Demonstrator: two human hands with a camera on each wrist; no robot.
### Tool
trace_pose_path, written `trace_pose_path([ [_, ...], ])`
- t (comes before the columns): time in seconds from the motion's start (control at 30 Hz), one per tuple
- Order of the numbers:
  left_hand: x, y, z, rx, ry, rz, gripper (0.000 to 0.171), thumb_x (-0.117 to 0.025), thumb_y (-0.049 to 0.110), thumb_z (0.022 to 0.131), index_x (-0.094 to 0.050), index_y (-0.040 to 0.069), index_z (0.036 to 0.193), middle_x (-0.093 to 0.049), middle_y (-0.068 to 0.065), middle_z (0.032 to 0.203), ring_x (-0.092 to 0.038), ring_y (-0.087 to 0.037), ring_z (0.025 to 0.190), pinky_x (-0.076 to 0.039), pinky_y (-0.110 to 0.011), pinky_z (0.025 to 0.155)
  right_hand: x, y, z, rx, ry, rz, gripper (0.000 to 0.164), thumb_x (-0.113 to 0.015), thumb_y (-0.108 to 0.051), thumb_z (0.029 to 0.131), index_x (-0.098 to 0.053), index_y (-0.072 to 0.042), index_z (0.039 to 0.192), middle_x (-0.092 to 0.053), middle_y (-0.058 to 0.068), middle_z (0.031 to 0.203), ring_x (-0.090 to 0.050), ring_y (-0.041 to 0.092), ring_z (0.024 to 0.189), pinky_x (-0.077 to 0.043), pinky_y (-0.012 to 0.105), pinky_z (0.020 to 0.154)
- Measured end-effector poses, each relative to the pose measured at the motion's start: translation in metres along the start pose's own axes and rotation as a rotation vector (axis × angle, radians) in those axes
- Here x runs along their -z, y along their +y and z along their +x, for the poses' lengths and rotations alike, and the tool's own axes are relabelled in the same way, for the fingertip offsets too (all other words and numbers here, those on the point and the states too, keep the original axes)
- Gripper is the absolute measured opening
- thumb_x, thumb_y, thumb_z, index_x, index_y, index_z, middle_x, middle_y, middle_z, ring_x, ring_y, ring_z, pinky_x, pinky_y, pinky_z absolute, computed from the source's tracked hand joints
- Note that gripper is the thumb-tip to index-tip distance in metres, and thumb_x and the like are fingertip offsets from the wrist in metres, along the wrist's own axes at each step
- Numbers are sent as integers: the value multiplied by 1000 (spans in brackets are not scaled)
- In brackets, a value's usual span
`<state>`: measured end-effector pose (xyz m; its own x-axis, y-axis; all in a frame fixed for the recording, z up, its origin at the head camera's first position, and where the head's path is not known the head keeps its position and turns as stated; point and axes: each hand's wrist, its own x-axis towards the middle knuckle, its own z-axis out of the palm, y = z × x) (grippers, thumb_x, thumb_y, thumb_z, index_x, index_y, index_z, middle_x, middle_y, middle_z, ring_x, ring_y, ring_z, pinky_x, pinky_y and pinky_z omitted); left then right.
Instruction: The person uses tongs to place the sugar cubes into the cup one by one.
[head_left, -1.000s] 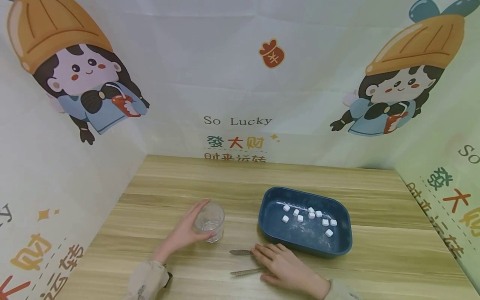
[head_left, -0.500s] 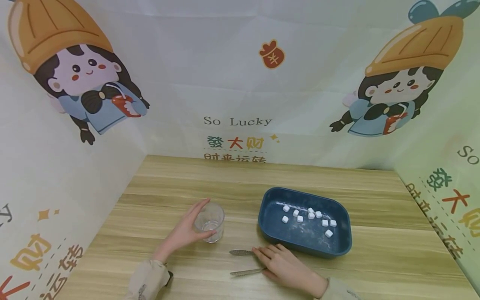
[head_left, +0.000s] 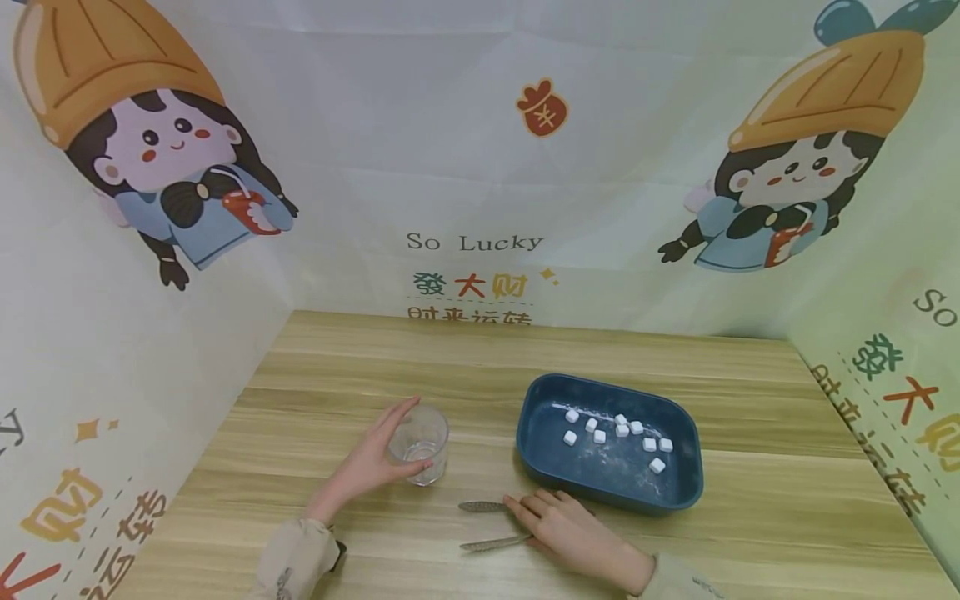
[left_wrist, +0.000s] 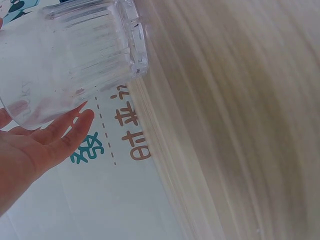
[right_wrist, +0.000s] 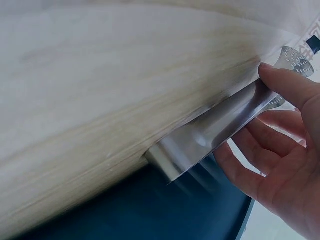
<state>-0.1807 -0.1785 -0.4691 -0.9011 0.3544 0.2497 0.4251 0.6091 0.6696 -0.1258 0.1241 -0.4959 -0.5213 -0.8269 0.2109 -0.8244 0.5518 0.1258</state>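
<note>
A clear drinking glass (head_left: 427, 443) stands upright on the wooden table, left of centre. My left hand (head_left: 365, 462) holds it from the left, thumb on the near side and fingers round the far side. In the left wrist view the glass (left_wrist: 75, 62) shows a thick base and nothing inside. Metal tongs (head_left: 491, 545) lie low over the table, their two pierced tips pointing left. My right hand (head_left: 573, 537) pinches the tongs' arms; the right wrist view shows the thumb on one side of the tongs (right_wrist: 220, 132) and the fingers on the other.
Behind my right hand sits a dark blue rectangular tray (head_left: 611, 475) with several small white cubes (head_left: 600, 437) scattered in it. A printed cloth backdrop (head_left: 360, 250) closes off the table's back and both sides.
My right thumb has drawn in from in front of the tongs to against the near arm. The left hand, glass and tray stay as they were.
</note>
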Motion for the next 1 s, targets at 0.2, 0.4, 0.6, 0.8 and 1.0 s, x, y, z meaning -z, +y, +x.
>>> trace_pose_path([
  [0.2,0,0,1,1,-8,11,86,-75,29,69,-28,9,138,-36,-20,137,-40,-41,120,-39,-59,94,1,0,0,2,8,4,53,-64,-30,78,-52,-9,125,-62,-2,100,-57,13,93,-51,27,72],
  [0.4,1,1,0,-2,-5,3,86,-76,27,68,-28,8,138,-36,-20,137,-40,-41,121,-39,-58,94,6,0,0,-8,21,4,53,-66,-29,76,-53,-10,124,-62,-3,97,-56,12,91,-49,23,65],
  [0.6,0,1,1,-7,1,3,87,-76,27,68,-28,10,138,-37,-19,136,-40,-40,121,-38,-57,96,6,2,-2,-7,46,3,54,-68,-26,73,-54,-10,123,-61,-3,95,-55,11,89,-48,20,61],
  [0.8,1,1,1,-3,4,8,87,-76,28,68,-29,9,138,-36,-19,137,-40,-40,121,-38,-57,96,9,3,-2,3,54,10,54,-69,-25,73,-54,-10,123,-61,-4,95,-55,11,87,-47,18,58],
  [1.0,2,1,2,-5,4,10,87,-76,28,67,-29,9,138,-37,-19,136,-40,-40,121,-38,-57,96,15,3,-1,13,84,3,53,-71,-27,71,-57,-9,119,-60,-4,93,-54,10,85,-48,18,62],
])
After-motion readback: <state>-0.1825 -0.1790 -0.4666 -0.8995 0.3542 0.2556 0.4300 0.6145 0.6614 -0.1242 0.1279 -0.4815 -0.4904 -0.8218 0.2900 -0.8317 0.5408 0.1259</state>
